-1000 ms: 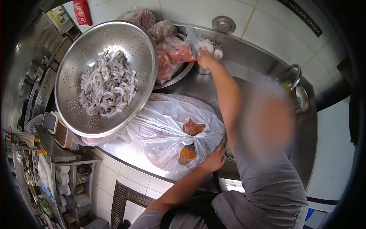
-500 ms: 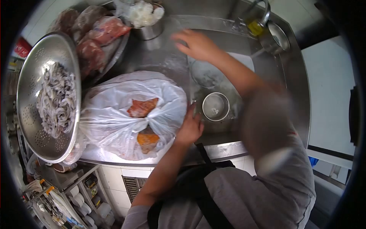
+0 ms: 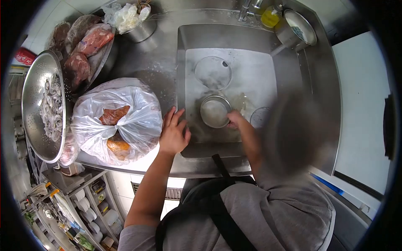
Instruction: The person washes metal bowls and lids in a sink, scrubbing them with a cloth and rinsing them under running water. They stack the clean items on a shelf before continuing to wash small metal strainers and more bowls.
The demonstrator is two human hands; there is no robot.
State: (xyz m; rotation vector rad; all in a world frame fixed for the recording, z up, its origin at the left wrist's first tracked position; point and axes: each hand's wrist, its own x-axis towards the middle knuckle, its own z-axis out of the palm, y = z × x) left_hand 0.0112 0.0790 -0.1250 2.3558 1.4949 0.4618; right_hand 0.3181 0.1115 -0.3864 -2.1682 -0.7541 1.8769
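Note:
My left hand [image 3: 173,134] lies flat and open on the steel counter at the sink's left rim, right beside a tied white plastic bag [image 3: 117,119] with orange-brown contents. My right hand [image 3: 235,119] reaches down into the steel sink [image 3: 184,83] and grips the rim of a small round metal bowl [image 3: 214,111] standing on the sink floor. A round lid or strainer [image 3: 212,72] lies further back in the sink.
A large perforated colander [image 3: 35,104] of pale sliced seafood leans at the far left. Bagged red meat [image 3: 86,50] fills a tray behind it. A metal cup of white stuff [image 3: 132,19], a yellow bottle [image 3: 269,16] and a pot [image 3: 298,27] stand at the back.
My right hand came back from the far counter and dropped into the sink onto the small bowl. My left hand slid off the bag to the sink rim. My view swung right.

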